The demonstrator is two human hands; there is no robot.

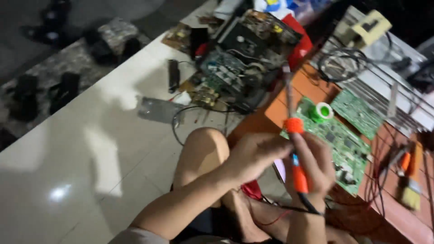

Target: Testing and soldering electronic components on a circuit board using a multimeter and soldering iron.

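Item: soldering iron, orange and blue handle with an orange collar, metal shaft pointing up and away. I am seeing its long axis running nearly upright in the view, tip high above the collar, black cord trailing off the bottom end toward my lap.

Holding: my right hand is gripping the handle, fingers closing round the lower part, so the iron is lying inside that grip with the shaft rising out above it. My left hand is coming in from the left of the iron, fingers curling toward the collar; blur is keeping me from telling whether they are touching it or pinching anything. The right hand is the nearer one, being already on the handle.

Just right of the iron: a green circuit board lying on the orange-brown surface, with a green solder spool up and to the right of the collar.

Further right of the iron: a second green board, red and black leads, a paintbrush.

Above and left of the iron: a heap of opened electronics.

Left of the iron: my bare knee and the pale tiled floor.
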